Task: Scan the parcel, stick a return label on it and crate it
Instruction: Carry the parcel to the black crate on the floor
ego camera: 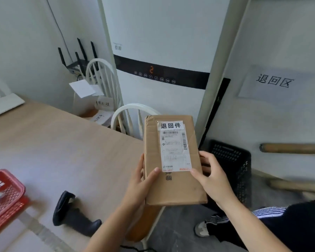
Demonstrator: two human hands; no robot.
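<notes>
The brown cardboard parcel [173,160] is being held in the air past the right edge of the bench [62,142], its long side running away from the person and its labelled face turned up. A white shipping label [175,151] with barcodes is sitting on that face, and a white return label [170,125] printed with 3 black characters is stuck across its top end. Both hands are gripping the near half of the parcel: the left hand [144,180] is wrapping the left edge with its thumb lying on top, just beside the shipping label's lower corner, and the right hand [210,176] is closing on the right edge, thumb on top near the label's other lower corner, fingers curling underneath. A black mesh crate [233,160] is standing on the floor just beyond and below the right hand, against a white panel carrying a paper sign [275,82] with 3 characters. On the bench, a dark handheld scanner [73,213] is lying on its side near the front edge, well apart from the parcel, and a red mesh basket [5,193] is sitting at the far left. 2 white chairs [129,117] are standing behind the bench, in front of a tall white appliance [162,51] showing an orange 2.
</notes>
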